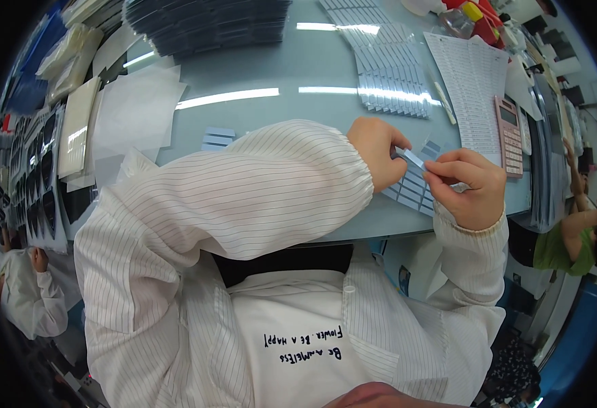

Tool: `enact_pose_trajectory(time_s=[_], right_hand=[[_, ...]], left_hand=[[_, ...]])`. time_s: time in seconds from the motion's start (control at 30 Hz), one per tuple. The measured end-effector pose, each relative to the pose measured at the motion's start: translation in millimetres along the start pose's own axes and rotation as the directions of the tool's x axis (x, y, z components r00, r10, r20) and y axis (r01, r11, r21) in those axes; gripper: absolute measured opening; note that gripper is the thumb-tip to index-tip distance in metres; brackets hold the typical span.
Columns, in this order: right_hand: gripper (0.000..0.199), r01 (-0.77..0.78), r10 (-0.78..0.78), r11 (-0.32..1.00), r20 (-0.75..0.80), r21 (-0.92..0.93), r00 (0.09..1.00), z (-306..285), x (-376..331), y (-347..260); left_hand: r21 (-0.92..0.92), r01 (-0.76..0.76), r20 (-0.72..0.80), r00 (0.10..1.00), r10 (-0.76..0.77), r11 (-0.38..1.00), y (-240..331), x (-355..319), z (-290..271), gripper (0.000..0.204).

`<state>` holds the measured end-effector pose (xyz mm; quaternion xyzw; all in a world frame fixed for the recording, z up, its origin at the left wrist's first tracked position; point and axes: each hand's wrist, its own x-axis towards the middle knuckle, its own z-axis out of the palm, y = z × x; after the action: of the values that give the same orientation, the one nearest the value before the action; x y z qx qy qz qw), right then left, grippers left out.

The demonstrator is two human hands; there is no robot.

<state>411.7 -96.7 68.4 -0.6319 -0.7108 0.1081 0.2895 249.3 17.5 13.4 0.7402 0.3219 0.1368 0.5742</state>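
Note:
My left hand (pixel 377 153) reaches across from the left, its thumb and forefinger closed on one end of a small pale blue strip (pixel 412 160). The strip's other end is pinched between the thumb and fingers of my right hand (pixel 470 185). Just beneath the two hands lies a sheet of small grey-blue rectangles (pixel 414 192) in rows, near the table's front edge. My left hand covers part of that sheet. A small grey-blue piece (pixel 430 147) lies beyond my fingertips.
Overlapping strips of grey-blue pieces (pixel 395 81) lie farther back. A printed list (pixel 470 92), a white pen (pixel 444 103) and a pink calculator (pixel 509 136) are at the right. Dark stacked sheets (pixel 210 26) stand at the back, translucent sheets (pixel 135 112) at the left. Other people sit at both sides.

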Motion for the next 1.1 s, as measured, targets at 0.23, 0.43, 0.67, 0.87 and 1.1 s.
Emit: enact_pose_trajectory(time_s=[0.23, 0.43, 0.67, 0.87, 1.1], right_hand=[[0.017, -0.110, 0.109, 0.993, 0.040, 0.030, 0.993, -16, -2, -11], [0.018, -0.107, 0.108, 0.993, -0.029, 0.054, 0.994, -18, -5, -31], [0.016, 0.098, -0.100, 0.993, 0.039, 0.058, 0.994, 35, 16, -79], [0.020, 0.168, -0.191, 0.970, 0.123, 0.176, 0.974, 69, 39, -105], [0.022, 0.119, -0.166, 0.954, 0.156, 0.274, 0.974, 97, 54, -118]], left_hand=[[0.049, -0.051, -0.086, 0.995, 0.055, 0.998, -11, 4, 7, 0.039], [0.278, 0.118, 0.042, 0.990, -0.135, 0.953, 9, -14, -26, 0.070], [0.675, -0.602, 0.118, 0.659, 0.743, 0.427, 0, -96, -93, 0.045], [0.767, -0.470, 0.011, 0.690, 0.724, 0.436, -26, -137, -114, 0.029], [0.769, -0.405, -0.062, 0.724, 0.688, 0.495, -47, -155, -137, 0.026]])
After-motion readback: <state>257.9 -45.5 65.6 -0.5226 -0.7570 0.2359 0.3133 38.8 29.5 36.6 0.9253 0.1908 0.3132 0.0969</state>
